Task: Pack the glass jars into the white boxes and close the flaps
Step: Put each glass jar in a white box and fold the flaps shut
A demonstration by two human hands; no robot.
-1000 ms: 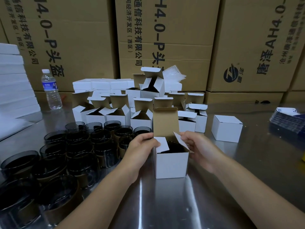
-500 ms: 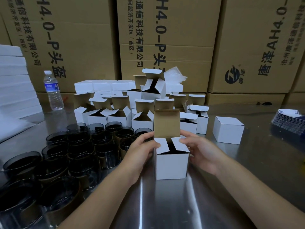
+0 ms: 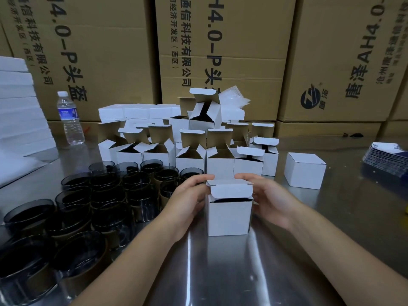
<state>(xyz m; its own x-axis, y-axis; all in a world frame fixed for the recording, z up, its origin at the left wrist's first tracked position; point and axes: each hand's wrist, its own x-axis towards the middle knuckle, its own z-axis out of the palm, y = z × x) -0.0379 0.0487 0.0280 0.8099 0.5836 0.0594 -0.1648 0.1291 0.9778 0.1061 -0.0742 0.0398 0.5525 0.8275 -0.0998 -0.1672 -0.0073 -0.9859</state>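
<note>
1. White box (image 3: pixel 229 217) stands upright on the tabletop (image 3: pixel 220 272), centre, just right of the clustered glass jars (image 3: pixel 106 195).
2. Left grip (image 3: pixel 189 202) and right grip (image 3: pixel 267 199) each curl round an upper corner of the box, fingertips on the folded-over lid flap (image 3: pixel 230 184).
3. Tuck tab not yet seated, with a dark gap beneath it.
4. Judged: thin card, light, dents easily. Steady by the side walls and press at the flap's front edge.
5. Jars likely heavy, slick and breakable.

The middle carton (image 3: pixel 220 51) reads "H4.0-P头盔", "通信科技有限公司" and "经济开发区(西区)". The left carton (image 3: pixel 92 40) shows "4.0-P头盔" and "有限公司". The right carton (image 3: pixel 344 40) carries "AH4.0"; its smaller print looks too blurred to read.
</note>
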